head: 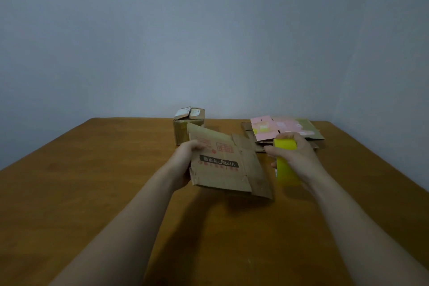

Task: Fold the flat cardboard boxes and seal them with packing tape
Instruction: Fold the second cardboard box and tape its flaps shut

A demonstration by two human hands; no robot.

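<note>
Between the hands (185, 165) (299, 155), box (222, 169) (tape (286, 172) right)

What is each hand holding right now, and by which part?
The left hand grips the brown cardboard box by its left edge; the right hand grips the yellow tape roll around its upper rim.

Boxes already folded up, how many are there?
1: the taped box stands at the table's far edge, behind the cardboard the left hand holds. The pile at right lies flat.
</note>
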